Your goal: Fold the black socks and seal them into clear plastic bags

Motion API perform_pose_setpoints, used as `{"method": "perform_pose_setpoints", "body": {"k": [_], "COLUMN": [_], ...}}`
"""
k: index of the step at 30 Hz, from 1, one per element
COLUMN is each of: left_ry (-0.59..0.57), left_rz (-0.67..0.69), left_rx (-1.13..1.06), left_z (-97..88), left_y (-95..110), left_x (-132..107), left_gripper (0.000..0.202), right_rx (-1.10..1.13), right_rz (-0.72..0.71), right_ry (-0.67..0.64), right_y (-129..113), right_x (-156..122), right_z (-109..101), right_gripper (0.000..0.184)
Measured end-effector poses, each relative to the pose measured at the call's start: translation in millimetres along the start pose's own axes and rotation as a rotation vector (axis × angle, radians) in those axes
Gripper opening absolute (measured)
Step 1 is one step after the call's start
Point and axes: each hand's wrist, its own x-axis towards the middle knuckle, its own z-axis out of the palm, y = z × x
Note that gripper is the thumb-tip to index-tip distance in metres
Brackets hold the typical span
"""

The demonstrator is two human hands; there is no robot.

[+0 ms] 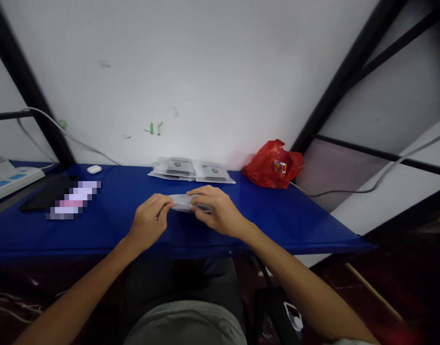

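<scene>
In the head view, the left hand (148, 219) had its fingers pinched on the left end of a translucent packet (182, 203), while the right hand (220, 211) gripped the other end, fingers bent over its top and thumb below. The packet was between the hands, over the middle of the blue counter (112, 230); whether its underside touched could not be told. Handling it well seemed to call for a light, even pinch at both ends, keeping the film flat without creasing it. Its long axis ran left to right, roughly along the counter's near edge, dipping slightly toward the right; which end was its opening was unclear. Two similar pouches (177, 167) lay beyond, by the wall (220, 96).
</scene>
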Motion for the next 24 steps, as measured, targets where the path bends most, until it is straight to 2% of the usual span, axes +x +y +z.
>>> {"method": "perform_pose_setpoints", "body": {"k": [4, 7, 9, 13, 15, 24], "left_ry": [0.044, -0.004, -0.063, -0.163, -0.182, -0.169], "left_rz": [-0.156, -0.217, -0.170, 0.110, 0.202, 0.259], "left_rx": [0.002, -0.006, 0.003, 0.126, 0.206, 0.209], "left_z": [-12.5, -14.4, -12.5, -7.0, -4.8, 3.9], "left_y": [-16.1, -24.5, -24.8, -16.9, -13.1, -11.0], "left_x": [-0.9, -4.5, -6.9, -7.5, -6.1, -4.0], "left_gripper": [0.017, 0.014, 0.013, 0.015, 0.015, 0.020], "right_rx": [-0.098, -0.167, -0.201, -0.236, -0.251, -0.255], "right_rz": [0.024, 0.034, 0.031, 0.025, 0.032, -0.028], "right_ry": [0.004, -0.008, -0.012, -0.021, -0.023, -0.073], "right_y": [10.8, 12.3, 10.2, 2.7, -0.6, -0.6], "right_x": [-8.7, -12.1, -12.5, -11.1, -10.4, -7.5], "right_z": [-7.8, -12.4, -12.7, -9.9, -7.9, 3.2], "right_gripper": [0.011, 0.010, 0.010, 0.010, 0.010, 0.010]}}
